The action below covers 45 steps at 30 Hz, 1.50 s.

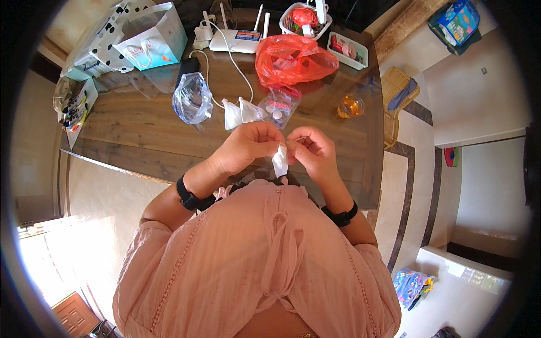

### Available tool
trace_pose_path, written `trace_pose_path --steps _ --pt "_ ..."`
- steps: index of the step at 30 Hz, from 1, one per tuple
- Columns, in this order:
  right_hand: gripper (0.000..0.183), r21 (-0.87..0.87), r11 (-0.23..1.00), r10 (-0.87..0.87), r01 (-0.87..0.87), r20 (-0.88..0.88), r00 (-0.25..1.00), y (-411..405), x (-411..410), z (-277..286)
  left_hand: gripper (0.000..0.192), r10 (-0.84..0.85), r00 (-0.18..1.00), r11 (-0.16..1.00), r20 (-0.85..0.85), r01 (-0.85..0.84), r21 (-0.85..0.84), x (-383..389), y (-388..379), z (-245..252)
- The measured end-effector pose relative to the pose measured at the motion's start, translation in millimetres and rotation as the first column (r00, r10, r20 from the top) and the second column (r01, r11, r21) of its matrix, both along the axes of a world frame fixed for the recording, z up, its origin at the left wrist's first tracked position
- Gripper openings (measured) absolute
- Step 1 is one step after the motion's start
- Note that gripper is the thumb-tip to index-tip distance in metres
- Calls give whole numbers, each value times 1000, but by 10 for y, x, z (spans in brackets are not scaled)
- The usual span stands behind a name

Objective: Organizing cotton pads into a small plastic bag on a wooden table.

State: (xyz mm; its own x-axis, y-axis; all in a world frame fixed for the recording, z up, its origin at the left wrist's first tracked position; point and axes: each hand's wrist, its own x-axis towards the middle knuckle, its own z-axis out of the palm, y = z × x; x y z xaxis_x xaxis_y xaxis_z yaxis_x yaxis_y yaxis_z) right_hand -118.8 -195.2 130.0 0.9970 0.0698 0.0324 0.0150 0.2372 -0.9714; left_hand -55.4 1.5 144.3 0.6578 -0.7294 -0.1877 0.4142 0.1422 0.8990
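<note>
Near the table's front edge, my left hand (249, 148) pinches a small white pouch (280, 162) that hangs down from its fingertips. Close beside it, my right hand (312, 152) has thumb and fingers together on a thin pale cord or strip (299, 139); its far end is hidden by the fingers. Just beyond my left hand stand two more white pouches (232, 115), partly overlapping. To their right lies a clear printed plastic bag (281, 103) with white round pieces in it. A crumpled clear plastic bag (192, 99) sits farther left.
On the wooden table (139, 131) stand a red plastic bag (291, 61), a glass of amber liquid (351, 105), a white router (232, 41) with trailing cables, a small white tray (348, 50), a white basket (287, 25) and a paper gift bag (154, 38).
</note>
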Motion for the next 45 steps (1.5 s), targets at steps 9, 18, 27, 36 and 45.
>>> trace_pose_path --steps 9,18,27,36,45 --pt "15 -131 991 -30 27 -20 999 11 73 4 19 -7 999 991 46 0 133 6 -12 -180" --pt "21 -402 905 -101 140 117 988 70 144 -295 18 82 997 982 2 -81 171 121 -49 -558" --pt "14 -592 743 -82 311 381 921 73 227 -290 24 149 966 988 -211 -136 72 136 -40 -633" --pt "9 -686 485 11 542 625 781 126 264 -316 22 140 984 981 -111 -123 151 145 -82 -723" --pt "5 -468 805 -156 365 426 891 79 277 -335 26 106 986 990 128 -92 -111 83 -187 -598"
